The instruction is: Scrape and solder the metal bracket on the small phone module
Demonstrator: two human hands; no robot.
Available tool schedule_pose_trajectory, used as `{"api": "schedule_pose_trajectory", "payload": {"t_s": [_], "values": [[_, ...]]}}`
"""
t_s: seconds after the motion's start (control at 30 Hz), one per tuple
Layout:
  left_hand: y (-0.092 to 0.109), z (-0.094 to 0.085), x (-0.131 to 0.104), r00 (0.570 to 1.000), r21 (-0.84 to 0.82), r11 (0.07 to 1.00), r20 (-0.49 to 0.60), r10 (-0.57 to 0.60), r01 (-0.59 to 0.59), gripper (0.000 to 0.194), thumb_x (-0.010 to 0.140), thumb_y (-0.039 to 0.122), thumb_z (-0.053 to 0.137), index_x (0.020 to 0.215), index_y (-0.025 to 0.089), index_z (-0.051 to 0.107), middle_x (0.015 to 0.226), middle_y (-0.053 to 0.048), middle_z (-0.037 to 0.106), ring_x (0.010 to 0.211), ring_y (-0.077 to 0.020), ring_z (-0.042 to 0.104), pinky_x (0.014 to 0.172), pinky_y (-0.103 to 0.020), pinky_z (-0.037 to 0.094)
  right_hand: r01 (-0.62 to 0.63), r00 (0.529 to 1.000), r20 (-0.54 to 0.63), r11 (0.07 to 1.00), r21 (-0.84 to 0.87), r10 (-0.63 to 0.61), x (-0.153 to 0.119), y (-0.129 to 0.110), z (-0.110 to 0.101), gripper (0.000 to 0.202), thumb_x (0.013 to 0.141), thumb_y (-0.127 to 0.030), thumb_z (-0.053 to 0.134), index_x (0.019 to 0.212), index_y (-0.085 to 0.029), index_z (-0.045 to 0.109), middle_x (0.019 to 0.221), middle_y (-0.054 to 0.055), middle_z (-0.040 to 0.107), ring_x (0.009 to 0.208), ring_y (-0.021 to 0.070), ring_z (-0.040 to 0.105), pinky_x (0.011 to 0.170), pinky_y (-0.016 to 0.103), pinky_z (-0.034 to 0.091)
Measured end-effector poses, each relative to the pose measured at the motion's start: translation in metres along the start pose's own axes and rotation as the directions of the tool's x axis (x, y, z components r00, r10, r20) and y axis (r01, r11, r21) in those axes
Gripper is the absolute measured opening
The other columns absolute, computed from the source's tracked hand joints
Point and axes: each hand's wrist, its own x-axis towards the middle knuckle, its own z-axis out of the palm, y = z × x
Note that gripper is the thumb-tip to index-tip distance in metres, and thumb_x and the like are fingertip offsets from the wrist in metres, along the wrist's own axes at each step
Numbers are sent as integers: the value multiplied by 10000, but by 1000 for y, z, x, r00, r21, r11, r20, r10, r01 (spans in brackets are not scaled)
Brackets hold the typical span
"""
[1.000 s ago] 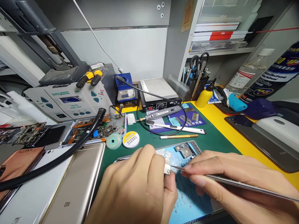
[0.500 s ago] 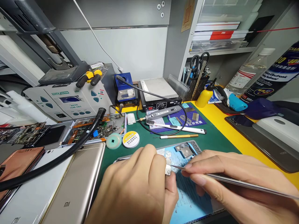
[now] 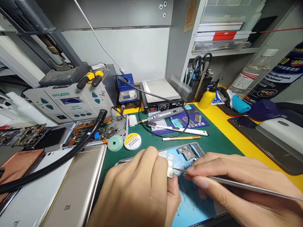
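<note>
My left hand (image 3: 139,186) is closed, its fingers pinching a small white piece (image 3: 169,172) that pokes out beside the thumb and looks like a folded wipe. In my right hand (image 3: 234,183) lies a slim pointed metal tool (image 3: 251,188), gripped like a pen. The tool's fine tip points left and meets or nearly meets the white piece. Both hands are above a blue work pad (image 3: 189,201) in a grey frame. At the pad's far end a small circuit board (image 3: 188,153) sits in a holder, just beyond my right fingers.
Behind the pad lie a gold-handled pick (image 3: 182,138), a toothbrush (image 3: 180,128) and a grey pen-shaped tool (image 3: 165,114). Two round tins, one labelled (image 3: 132,141), stand left of these. A black hose (image 3: 78,151) crosses the phones (image 3: 73,189). A yellow bottle (image 3: 207,98) stands back right.
The white piece has shifted slightly at my left fingertips, and the tool's tip has moved a touch against it. Both hands stay in the same place.
</note>
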Motion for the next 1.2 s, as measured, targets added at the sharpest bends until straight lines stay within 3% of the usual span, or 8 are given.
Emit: {"api": "schedule_pose_trajectory", "payload": {"t_s": [0.2, 0.9, 1.07, 1.2], "values": [[1, -1, 0, 1000, 6, 1000, -5, 4, -4, 93, 915, 232, 548, 827, 259, 540, 708, 39, 600, 595, -178, 618, 496, -358, 372, 0, 999, -41, 999, 35, 2, 3, -3, 0, 262, 801, -28, 754, 952, -243, 763, 861, -21, 854, 767, 186, 823, 693, 183, 665], [1, -1, 0, 1000, 10, 1000, -9, 4, -4, 86, 911, 223, 554, 838, 266, 536, 710, 44, 595, 595, -186, 619, 496, -358, 370, 1, 1000, 1, 1000, 24, -1, 1, -1, 0, 302, 820, -17, 747, 1000, -259, 742, 909, -29, 850, 817, 183, 819, 705, 191, 654], [-1, -2, -2, 1000, -26, 1000, -25, -5, 4, 83, 893, 242, 577, 835, 268, 524, 707, 48, 586, 586, -178, 613, 491, -337, 375, -133, 989, -59, 988, 76, 138, -2, -1, 0, 210, 874, -126, 751, 970, -312, 769, 895, -39, 844, 789, 176, 807, 709, 203, 648], [-2, -1, -2, 1000, -70, 998, -24, -2, 0, 94, 876, 236, 596, 847, 271, 514, 712, 51, 579, 571, -173, 606, 475, -329, 372, -287, 957, 19, 940, 185, 289, -3, -1, -3, 106, 937, -236, 726, 946, -322, 785, 822, -43, 806, 456, 82, 665, 451, 160, 561]]}}
